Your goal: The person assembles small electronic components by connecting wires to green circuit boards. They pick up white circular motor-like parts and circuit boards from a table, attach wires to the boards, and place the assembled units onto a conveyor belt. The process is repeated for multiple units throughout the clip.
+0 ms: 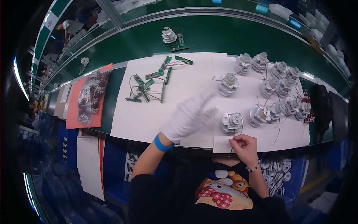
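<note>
My left hand (pixel 188 118), in a white glove with a blue band at the wrist, is over the white sheet (pixel 140 118) left of the motor assemblies. Motion smears its fingers. My bare right hand (pixel 244 146) pinches a thin dark wire (pixel 234 139). That wire comes from the nearest white motor assembly (pixel 232 123), a ringed plastic body with a grey round part on top. Just beyond it stands another motor assembly (pixel 228 86) with a wire out to its left. Several similar assemblies (pixel 276 87) stand in a group to the right.
Several green circuit boards with wires (pixel 143 86) lie at the left of the sheet. One assembly with a board (pixel 169 35) sits on the green belt (pixel 209 31). A clear bag of small parts (pixel 91 95) rests on an orange sheet (pixel 72 112). Red wires (pixel 308 106) bunch at far right.
</note>
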Tool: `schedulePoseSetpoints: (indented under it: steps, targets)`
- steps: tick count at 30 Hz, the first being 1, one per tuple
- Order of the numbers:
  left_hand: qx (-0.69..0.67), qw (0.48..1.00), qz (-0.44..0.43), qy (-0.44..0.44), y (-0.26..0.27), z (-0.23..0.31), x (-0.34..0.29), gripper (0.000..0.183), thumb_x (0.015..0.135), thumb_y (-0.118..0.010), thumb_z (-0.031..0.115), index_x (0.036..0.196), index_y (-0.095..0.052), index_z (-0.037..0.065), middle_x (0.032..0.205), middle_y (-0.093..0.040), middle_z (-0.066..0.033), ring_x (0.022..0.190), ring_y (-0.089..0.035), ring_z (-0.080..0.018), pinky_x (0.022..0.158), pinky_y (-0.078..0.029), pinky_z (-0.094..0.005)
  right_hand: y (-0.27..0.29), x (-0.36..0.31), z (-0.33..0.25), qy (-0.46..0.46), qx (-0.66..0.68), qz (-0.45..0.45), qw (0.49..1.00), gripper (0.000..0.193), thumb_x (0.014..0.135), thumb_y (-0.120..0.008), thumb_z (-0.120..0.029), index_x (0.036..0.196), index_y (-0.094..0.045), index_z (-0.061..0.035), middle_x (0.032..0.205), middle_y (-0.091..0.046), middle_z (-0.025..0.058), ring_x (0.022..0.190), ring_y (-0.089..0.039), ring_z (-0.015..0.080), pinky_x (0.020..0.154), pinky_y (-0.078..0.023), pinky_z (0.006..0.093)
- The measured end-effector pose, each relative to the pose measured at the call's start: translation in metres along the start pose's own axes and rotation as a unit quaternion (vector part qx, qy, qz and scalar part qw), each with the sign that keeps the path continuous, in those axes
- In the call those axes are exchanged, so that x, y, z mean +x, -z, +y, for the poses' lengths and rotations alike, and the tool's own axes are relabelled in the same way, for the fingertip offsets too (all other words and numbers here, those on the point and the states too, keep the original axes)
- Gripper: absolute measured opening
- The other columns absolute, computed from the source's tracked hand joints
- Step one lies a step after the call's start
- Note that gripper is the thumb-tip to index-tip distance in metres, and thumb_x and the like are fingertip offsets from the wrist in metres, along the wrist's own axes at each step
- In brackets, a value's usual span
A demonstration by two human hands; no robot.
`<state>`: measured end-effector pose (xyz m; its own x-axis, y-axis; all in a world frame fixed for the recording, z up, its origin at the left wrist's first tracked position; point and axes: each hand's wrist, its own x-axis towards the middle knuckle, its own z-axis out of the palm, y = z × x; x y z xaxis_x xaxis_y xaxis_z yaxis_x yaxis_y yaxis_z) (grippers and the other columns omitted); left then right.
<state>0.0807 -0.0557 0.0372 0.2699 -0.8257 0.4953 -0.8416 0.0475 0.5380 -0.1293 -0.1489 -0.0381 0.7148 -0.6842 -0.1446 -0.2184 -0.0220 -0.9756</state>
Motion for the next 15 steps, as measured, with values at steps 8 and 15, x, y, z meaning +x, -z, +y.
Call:
schedulePoseSetpoints:
  steps: [8, 15]
  targets:
    - [0.299, 0.915, -0.049, 0.265, 0.032, -0.076, -0.052, 0.017, 0.081, -0.058, 0.019, 0.083, -0.053, 0.003, 0.078, -0.057, -0.0135, 0.071, -0.057, -0.0311, 0.064, -0.046, -0.0402, 0.004, 0.0, -0.011, -0.104, 0.116, -0.08, 0.985, 0.013, 0.081, -0.063, -0.008, 0.086, -0.061, 0.0037, 0.066, -0.06, 0.0035, 0.046, -0.049, 0.0021, 0.039, -0.038, 0.0149]
    - [0.072, 0.983, -0.11, 0.126, -0.015, -0.009, -0.041, 0.019, 0.08, -0.06, 0.017, 0.094, -0.055, 0.004, 0.08, -0.06, -0.0118, 0.072, -0.059, -0.0257, 0.064, -0.048, -0.0325, 0.011, -0.002, -0.005, -0.121, 0.217, -0.106, 0.963, 0.013, 0.085, -0.054, -0.004, 0.092, -0.058, 0.0063, 0.072, -0.059, 0.008, 0.045, -0.048, 0.005, 0.038, -0.039, 0.0161]
